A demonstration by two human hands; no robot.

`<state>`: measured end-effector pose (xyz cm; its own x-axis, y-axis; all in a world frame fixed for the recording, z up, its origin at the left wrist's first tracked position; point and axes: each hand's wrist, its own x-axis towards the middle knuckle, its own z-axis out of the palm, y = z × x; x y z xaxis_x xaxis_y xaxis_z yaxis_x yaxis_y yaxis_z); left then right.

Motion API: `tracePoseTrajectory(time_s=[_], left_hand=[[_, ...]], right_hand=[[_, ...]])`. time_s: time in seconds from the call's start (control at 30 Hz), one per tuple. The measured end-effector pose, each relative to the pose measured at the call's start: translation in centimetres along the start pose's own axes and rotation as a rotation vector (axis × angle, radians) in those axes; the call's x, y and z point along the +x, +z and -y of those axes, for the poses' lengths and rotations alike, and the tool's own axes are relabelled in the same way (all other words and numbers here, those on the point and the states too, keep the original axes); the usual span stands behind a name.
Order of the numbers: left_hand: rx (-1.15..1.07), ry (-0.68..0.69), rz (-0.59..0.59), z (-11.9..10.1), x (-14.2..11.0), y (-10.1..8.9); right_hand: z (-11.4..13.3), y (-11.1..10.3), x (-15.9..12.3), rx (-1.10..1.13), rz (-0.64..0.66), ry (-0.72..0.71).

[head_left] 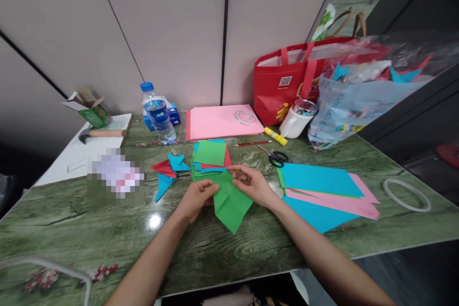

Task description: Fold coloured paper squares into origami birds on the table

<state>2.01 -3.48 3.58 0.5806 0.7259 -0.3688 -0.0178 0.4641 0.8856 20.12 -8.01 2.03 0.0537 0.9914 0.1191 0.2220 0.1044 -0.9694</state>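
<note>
A green paper square [231, 203] lies tilted on the green table [251, 244], partly folded at its upper left. My left hand [197, 198] has its fingers curled and pinches the folded left edge of the sheet. At the sheet's top edge my right hand [251, 182] presses down and pinches the paper with bent fingers. Just behind the hands lies a stack of small green, red and blue squares [211, 155]. Folded red and blue paper shapes [168, 172] rest to the left of that stack.
Large blue and pink sheets [326, 191] lie at the right, with scissors [276, 157], a pencil [253, 143], a glue stick [275, 136] and a white bottle [296, 119] behind them. A water bottle [158, 114], pink paper [220, 122], a red bag [287, 81] and a tape ring [406, 194] stand around.
</note>
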Motion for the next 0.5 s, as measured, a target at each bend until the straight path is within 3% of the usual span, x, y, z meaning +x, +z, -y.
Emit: tracePoseTrajectory(time_s=[0.1, 0.23, 0.5], left_hand=[[-0.089, 0.039, -0.011, 0.3, 0.2, 0.2], [-0.036, 0.063, -0.028, 0.9, 0.4, 0.1], [0.165, 0.103, -0.129, 1.3, 0.6, -0.2]], right_hand=[[-0.7, 0.4, 0.2, -0.011, -0.091, -0.017], [-1.0, 0.7, 0.1, -0.096, -0.120, -0.088], [0.9, 0.3, -0.5, -0.158, 0.161, -0.283]])
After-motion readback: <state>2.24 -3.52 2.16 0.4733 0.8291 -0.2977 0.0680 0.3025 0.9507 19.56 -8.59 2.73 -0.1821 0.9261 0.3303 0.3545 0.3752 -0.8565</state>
